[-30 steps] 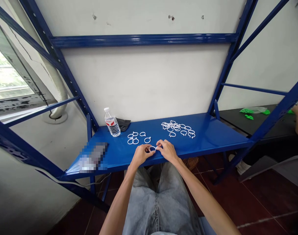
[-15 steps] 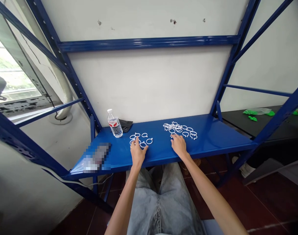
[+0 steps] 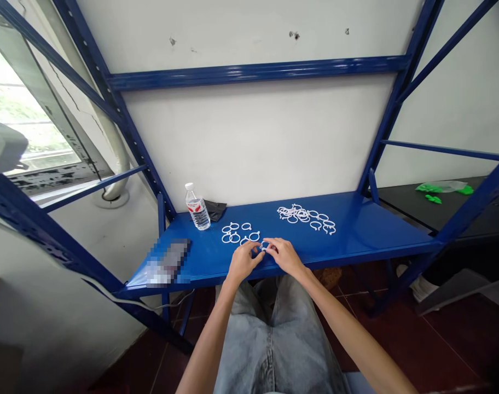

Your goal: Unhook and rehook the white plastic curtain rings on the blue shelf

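Near the front edge of the blue shelf, my left hand and my right hand meet at one white plastic ring. Both sets of fingertips are closed on it from either side. Just beyond my left hand lies a loose group of several similar rings, one partly behind the fingers. A denser pile of white rings lies farther back to the right, some overlapping; a few at its right side look like open loops.
A water bottle stands at the back left beside a black pouch-like item. A blurred-out flat object lies at the left end. Blue rack posts frame the shelf. Green pieces lie on a dark table to the right.
My right hand has come left from the ring pile, and my left hand has shifted right off the loose group. Both now meet on one ring. The view has turned slightly.
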Available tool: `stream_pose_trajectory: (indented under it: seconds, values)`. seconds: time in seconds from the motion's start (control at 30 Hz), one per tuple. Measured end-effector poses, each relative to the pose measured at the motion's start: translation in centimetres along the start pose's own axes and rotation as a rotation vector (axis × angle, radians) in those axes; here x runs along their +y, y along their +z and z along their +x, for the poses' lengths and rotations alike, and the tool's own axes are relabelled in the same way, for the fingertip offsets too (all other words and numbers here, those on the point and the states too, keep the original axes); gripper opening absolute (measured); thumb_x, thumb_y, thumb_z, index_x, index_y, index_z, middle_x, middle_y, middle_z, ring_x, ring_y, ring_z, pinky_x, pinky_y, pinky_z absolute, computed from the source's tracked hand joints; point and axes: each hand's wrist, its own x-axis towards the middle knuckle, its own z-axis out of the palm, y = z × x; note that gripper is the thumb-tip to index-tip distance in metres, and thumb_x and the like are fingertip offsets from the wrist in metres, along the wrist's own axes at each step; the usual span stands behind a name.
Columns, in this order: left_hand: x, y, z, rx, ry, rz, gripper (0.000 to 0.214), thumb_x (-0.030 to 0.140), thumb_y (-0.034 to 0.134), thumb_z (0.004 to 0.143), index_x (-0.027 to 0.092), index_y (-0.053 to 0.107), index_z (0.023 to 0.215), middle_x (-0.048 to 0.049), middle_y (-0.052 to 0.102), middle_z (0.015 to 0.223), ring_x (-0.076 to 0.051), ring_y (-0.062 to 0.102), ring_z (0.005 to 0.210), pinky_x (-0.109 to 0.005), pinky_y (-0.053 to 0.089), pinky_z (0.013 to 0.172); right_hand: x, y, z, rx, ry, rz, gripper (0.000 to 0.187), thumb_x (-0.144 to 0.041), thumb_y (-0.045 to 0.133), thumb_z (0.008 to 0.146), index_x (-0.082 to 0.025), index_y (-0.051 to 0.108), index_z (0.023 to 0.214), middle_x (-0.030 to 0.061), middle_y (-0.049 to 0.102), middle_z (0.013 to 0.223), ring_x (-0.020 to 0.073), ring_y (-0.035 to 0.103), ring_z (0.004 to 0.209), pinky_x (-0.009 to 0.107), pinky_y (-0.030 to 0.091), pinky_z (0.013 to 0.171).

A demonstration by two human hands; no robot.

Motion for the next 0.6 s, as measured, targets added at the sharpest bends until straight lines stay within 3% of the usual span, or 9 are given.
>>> stream_pose_trajectory:
  seconds: [0.17, 0.33, 0.43, 0.6]
  values:
    - [0.3, -0.3, 0.0, 0.000, -0.040, -0.039, 0.023, 0.032, 0.062, 0.096, 0.020, 0.079, 0.105, -0.0030, 0.074, 0.086, -0.014, 0.059, 0.066, -0.026, 0.042, 0.066, -0.9, 1.3, -0.2, 0.046, -0.027, -0.016, 0.029, -0.018, 0.067, 0.099, -0.026, 0.074, 0.126, 0.0054, 0.075, 0.102, 0.0244, 0.067, 0.101, 0.038, 0.055, 0.093]
    - [0.0, -0.3, 0.1, 0.018, -0.058, -0.071, 0.023, 0.032, 0.061, 0.097, 0.020, 0.079, 0.103, -0.0017, 0.073, 0.080, -0.015, 0.061, 0.068, -0.026, 0.043, 0.067, -0.8, 1.2, -0.3, 0.046, -0.053, -0.101, 0.042, -0.027, 0.068, 0.100, -0.025, 0.066, 0.143, 0.0113, 0.067, 0.135, 0.0287, 0.062, 0.123, 0.046, 0.052, 0.107]
    - [-0.4, -0.2, 0.1, 0.019, -0.063, -0.071, 0.025, 0.035, 0.059, 0.099, 0.021, 0.080, 0.105, -0.0028, 0.075, 0.085, -0.016, 0.064, 0.071, -0.026, 0.044, 0.069, -1.2, 1.4, -0.4, -0.022, -0.060, -0.166, 0.034, -0.028, 0.064, 0.104, -0.023, 0.069, 0.137, 0.0111, 0.072, 0.126, 0.0286, 0.065, 0.116, 0.047, 0.050, 0.107]
    - [-0.6, -0.2, 0.0, 0.027, -0.077, -0.042, 0.028, 0.038, 0.058, 0.100, 0.022, 0.080, 0.107, -0.0038, 0.078, 0.090, -0.018, 0.067, 0.075, -0.028, 0.047, 0.071, -1.7, 1.6, -0.6, -0.020, -0.049, -0.238, 0.028, -0.030, 0.063, 0.106, -0.019, 0.071, 0.130, 0.0119, 0.074, 0.119, 0.0292, 0.064, 0.112, 0.044, 0.052, 0.101]
